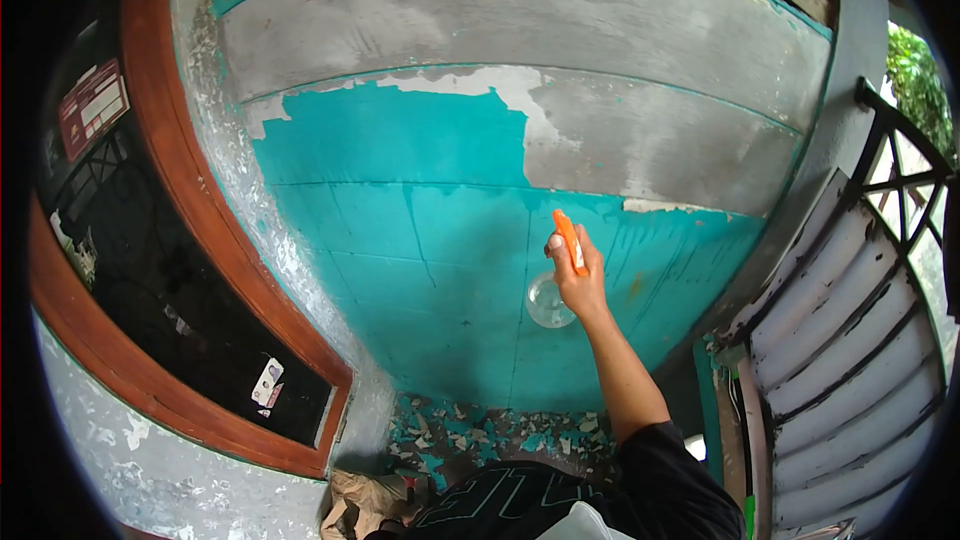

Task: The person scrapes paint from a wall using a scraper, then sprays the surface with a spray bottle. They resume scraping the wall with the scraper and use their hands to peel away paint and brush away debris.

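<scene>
My right hand [583, 275] is closed around the neck of a spray bottle [549, 305] with an orange trigger head and a clear, rounded body. The orange nozzle points up and toward the wall. In front of it is a wall with turquoise paint [420, 230] on its lower part, with dark wet-looking drip streaks running down. Higher up, bare grey wall [640, 130] shows, bordered by ragged whitish edges where paint is gone. My left hand is out of view.
Paint flakes [560, 430] litter the floor at the wall's foot. A crumpled brown paper bag [365, 500] lies at the lower left. A wood-framed dark window [200, 270] stands on the left, a metal gate [850, 360] on the right.
</scene>
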{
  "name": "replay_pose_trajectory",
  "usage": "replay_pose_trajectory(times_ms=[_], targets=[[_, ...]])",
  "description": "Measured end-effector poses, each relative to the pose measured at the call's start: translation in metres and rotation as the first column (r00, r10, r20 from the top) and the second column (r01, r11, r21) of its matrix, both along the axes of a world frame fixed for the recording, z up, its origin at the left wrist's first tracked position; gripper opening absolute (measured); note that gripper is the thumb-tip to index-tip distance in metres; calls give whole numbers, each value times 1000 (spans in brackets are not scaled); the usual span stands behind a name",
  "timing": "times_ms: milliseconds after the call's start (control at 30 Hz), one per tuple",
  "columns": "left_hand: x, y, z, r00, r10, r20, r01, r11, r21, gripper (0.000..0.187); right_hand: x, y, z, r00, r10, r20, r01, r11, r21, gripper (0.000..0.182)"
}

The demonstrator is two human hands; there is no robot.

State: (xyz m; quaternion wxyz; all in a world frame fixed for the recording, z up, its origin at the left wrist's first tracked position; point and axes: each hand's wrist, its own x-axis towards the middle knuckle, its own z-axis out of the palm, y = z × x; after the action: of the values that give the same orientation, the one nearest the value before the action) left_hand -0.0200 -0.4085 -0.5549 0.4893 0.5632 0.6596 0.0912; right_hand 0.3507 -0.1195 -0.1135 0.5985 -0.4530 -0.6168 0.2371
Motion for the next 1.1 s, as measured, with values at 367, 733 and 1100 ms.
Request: replay_pose_trajectory(times_ms=[367, 733, 1100], targets=[[10, 0, -12, 993, 116, -10, -116, 993, 8, 49, -25, 13, 69, 998, 39, -47, -24, 961, 274, 32], [-7, -39, -22, 963, 264, -55, -266, 963, -43, 48, -93, 35, 104, 969, 8, 248, -75, 961, 264, 38], [-10, -85, -37, 883, 463, -75, -468, 878, -96, 47, -174, 48, 115, 929, 121, 349, -218, 943, 252, 39]])
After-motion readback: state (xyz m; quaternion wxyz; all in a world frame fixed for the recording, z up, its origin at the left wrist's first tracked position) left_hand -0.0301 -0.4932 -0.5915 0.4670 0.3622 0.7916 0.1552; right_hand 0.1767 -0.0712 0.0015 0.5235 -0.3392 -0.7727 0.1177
